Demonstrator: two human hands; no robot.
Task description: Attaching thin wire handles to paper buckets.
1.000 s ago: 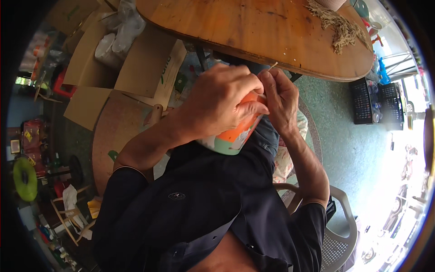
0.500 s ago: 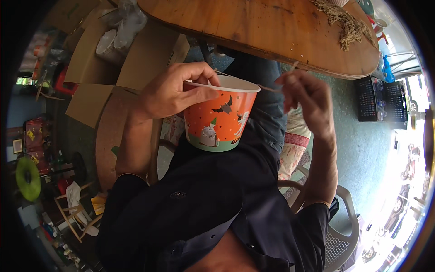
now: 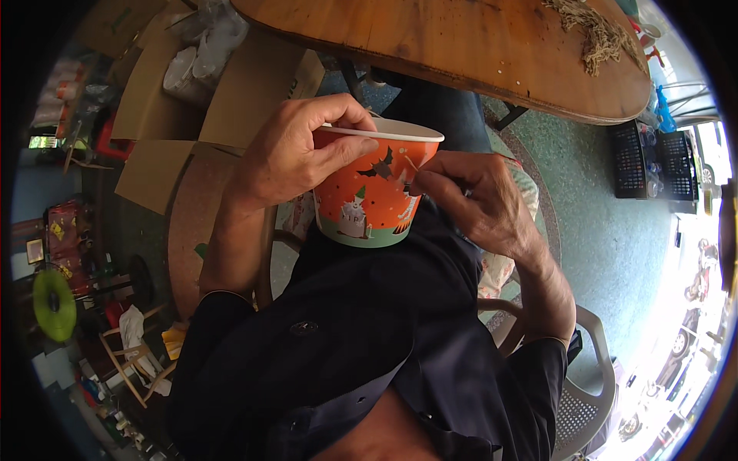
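An orange paper bucket (image 3: pixel 361 196) with a white rim, a green base and printed bats and figures stands upright above my lap. My left hand (image 3: pixel 296 150) grips its rim at the left, thumb outside and fingers reaching over into the opening. My right hand (image 3: pixel 480 196) is closed in a pinch close to the bucket's right side. From its fingertips sticks the pale tip of a thin cord (image 3: pixel 410 162), lying against the orange wall. The rest of the cord is hidden by the hand, and the bucket's inside hardly shows.
Ahead is a brown wooden table (image 3: pixel 461 58) with a heap of beige cords (image 3: pixel 592 38) at its right. An open cardboard box (image 3: pixel 246 96) holding white tubs (image 3: pixel 183 71) stands at the left. Black crates (image 3: pixel 634 161) sit on the floor at the right.
My right hand has come down and left, from beyond the rim to the bucket's right side, with the cord still pinched. My left hand keeps its grip on the rim.
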